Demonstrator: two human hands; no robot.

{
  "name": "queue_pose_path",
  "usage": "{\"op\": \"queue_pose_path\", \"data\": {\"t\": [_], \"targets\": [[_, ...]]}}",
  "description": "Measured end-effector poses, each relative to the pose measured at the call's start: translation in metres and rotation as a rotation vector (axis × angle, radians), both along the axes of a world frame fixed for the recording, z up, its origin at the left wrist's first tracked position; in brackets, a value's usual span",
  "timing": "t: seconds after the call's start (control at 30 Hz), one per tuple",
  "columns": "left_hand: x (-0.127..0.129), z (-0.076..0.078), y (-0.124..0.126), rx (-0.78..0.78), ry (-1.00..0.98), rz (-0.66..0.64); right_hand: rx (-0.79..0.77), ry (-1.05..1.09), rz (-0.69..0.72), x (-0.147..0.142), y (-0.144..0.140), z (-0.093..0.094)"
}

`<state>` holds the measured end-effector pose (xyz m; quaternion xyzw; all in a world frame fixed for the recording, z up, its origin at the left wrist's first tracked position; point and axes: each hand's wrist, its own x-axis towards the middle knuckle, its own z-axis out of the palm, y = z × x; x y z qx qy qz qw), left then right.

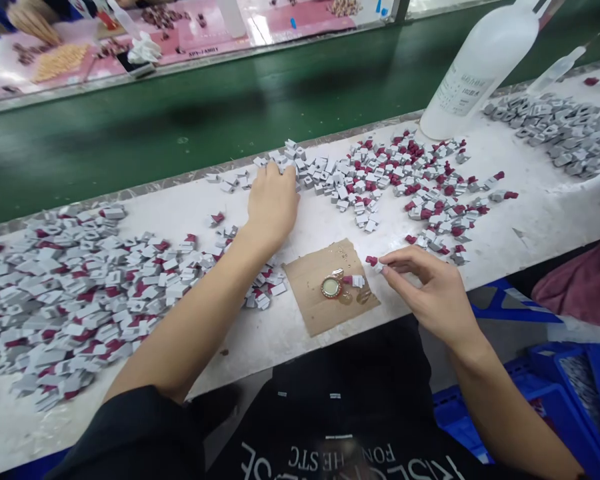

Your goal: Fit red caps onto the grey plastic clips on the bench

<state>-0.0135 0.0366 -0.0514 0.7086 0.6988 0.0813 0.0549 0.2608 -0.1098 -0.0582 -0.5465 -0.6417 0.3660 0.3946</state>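
Left hand (pixel 271 203): grip flat, empty, on the grey pieces (pixel 300 170) at 12 o'clock | right hand (pixel 433 287): pinching a small red-tipped piece (pixel 374 262), pointing 9 o'clock toward the cardboard (pixel 325 300); right nearer.

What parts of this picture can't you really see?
Head view:
- Left hand: its fingertips are hidden among the small grey pieces.
- Right hand: the piece it pinches is too small to make out.
- Bottle: top cut off by the edge, label print too blurred.
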Motion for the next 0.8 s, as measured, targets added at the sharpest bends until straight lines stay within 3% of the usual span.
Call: {"op": "queue_pose_path", "data": {"t": [0.13,0.27,0.43,0.53,0.8], "targets": [[0.002,-0.007,0.0,0.024,-0.099,-0.008,-0.183,0.382,-0.03,-0.006,0.0,0.0],[0.0,0.001,-0.015,0.012,-0.256,-0.067,-0.288,0.553,-0.028,-0.011,0.0,-0.001],[-0.003,0.027,-0.058,-0.012,-0.738,-0.147,-0.207,0.397,0.062,-0.022,-0.01,0.006],[-0.004,0.037,-0.084,-0.063,-0.916,-0.148,-0.124,0.264,0.128,-0.03,-0.016,0.01],[0.0,0.03,-0.124,-0.089,-1.25,-0.033,-0.015,0.068,0.205,-0.039,-0.016,0.012]]}}
